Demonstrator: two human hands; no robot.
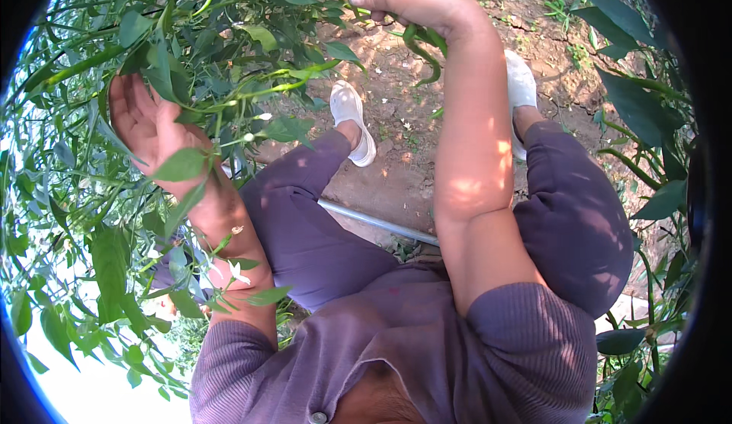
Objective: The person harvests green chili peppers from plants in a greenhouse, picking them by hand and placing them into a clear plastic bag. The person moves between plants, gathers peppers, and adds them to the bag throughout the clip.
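Observation:
Among the leaves of a pepper plant (240,35) at the left, my left hand (154,121) is raised with its palm up and its fingers apart; it seems to hold nothing, though leaves cover its fingertips. A long green pepper (83,69) hangs just above it. At the top, my right hand (406,1) is closed around several long green chili peppers (423,52); some stick out above the thumb, and curled ones hang below the palm. The top edge of the picture cuts off part of this hand.
More pepper plants (646,109) stand close on the right, with green peppers on them. Below is dry, cracked soil (400,103) with small weeds and fallen white petals. A grey pipe or bar (377,221) runs behind my feet, between my spread legs.

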